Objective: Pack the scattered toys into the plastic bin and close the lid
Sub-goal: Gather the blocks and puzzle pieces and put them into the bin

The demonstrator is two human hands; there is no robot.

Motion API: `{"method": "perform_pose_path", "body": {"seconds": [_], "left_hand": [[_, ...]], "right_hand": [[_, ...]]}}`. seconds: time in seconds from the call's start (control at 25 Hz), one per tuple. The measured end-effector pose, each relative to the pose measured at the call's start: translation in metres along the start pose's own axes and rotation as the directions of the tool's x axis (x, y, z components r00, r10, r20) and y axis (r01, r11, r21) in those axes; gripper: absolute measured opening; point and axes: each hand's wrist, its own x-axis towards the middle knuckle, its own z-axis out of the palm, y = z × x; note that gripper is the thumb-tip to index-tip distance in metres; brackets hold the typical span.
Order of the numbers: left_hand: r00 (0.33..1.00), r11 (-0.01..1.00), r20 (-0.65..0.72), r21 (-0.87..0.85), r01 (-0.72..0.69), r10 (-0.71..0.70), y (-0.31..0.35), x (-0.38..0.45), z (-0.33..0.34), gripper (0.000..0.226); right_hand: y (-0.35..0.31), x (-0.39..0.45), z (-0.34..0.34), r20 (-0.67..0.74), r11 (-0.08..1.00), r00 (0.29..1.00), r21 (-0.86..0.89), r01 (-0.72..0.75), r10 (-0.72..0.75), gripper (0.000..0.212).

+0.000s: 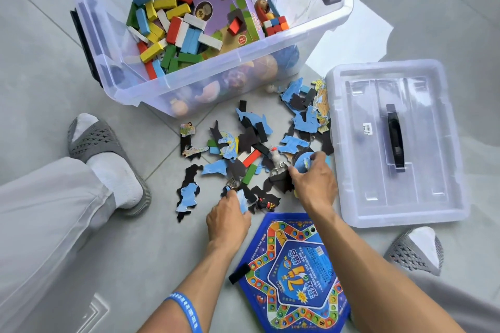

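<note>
Our left hand (228, 215) pinches a blue puzzle piece (241, 200), right hand (311, 178) grips a round blue piece (303, 162). Puzzle pieces (243, 149) litter the floor (40, 76) beside the bin (189, 81); lid (392, 143) off. Risk: thin pieces slipping, small metal rings (232, 182) getting missed.

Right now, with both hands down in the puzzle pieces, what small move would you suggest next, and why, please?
Probably lift both handfuls and drop them into the plastic bin. The left hand already grips a blue puzzle piece and the right hand holds a round blue piece, the bin stands open just beyond the scattered pieces, and its lid lies off to the right.
</note>
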Motion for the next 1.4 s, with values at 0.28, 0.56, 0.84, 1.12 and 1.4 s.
{"method": "perform_pose_path", "body": {"seconds": [0.28,0.56,0.84,1.12,1.4], "left_hand": [[0.984,0.687,0.056,-0.709,0.16,-0.171,0.004,0.023,-0.024,0.023],[0.961,0.934,-0.234,-0.352,0.06,-0.149,0.015,0.026,-0.034,0.026],[0.988,0.966,0.0,-0.206,0.154,-0.157,0.023,0.017,-0.014,0.04],[0.943,0.597,0.269,-0.73,0.333,-0.197,0.024,0.029,-0.026,0.022],[0.906,-0.034,0.423,-0.906,0.422,-0.02,0.037,0.035,-0.045,0.018]], "right_hand": [[-0.007,-0.011,-0.004,-0.016,0.905,0.999,0.424,-0.031,0.042,0.037],[0.01,-0.02,-0.026,0.284,0.565,0.947,0.761,-0.319,0.152,0.038],[0.019,-0.016,-0.026,0.573,0.274,0.813,0.77,-0.576,0.098,0.034],[0.003,-0.019,-0.02,0.612,0.266,0.791,0.763,-0.59,-0.001,0.021],[-0.01,-0.019,-0.022,0.545,0.387,0.838,0.777,-0.496,-0.021,0.028]]}}
